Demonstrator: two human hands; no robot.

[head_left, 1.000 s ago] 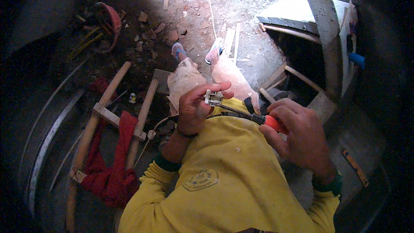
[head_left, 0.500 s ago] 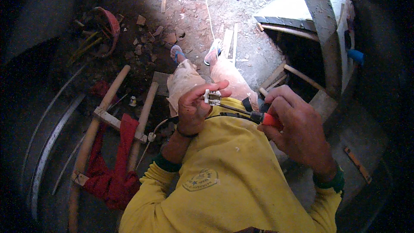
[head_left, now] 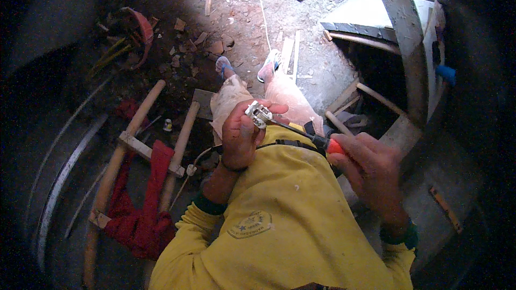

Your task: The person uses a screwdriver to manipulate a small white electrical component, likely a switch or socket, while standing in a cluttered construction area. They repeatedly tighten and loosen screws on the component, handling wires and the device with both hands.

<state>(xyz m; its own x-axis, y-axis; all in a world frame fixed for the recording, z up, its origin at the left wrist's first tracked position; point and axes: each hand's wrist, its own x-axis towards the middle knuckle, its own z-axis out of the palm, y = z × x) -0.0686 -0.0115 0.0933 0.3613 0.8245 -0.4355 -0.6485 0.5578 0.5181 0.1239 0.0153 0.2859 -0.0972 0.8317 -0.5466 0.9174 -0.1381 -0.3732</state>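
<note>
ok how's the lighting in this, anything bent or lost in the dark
Head view: glare whitens the flat white panel at right; the long silvery metal strip at left looks bowed, perhaps by the fisheye; the corners sink into grainy black; the small white fitting in the left hand is lit.

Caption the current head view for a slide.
Left hand holds a small white fitting; right hand grips a red-handled screwdriver, its shaft pointing toward the fitting.

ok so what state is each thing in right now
White fitting, held in the left grip
Screwdriver, held by its handle in the right grip, shaft angled toward the fitting
Red cloth, draped over the wooden ladder
Flip-flops, worn on both feet
Reddish basket, looks tilted
</note>
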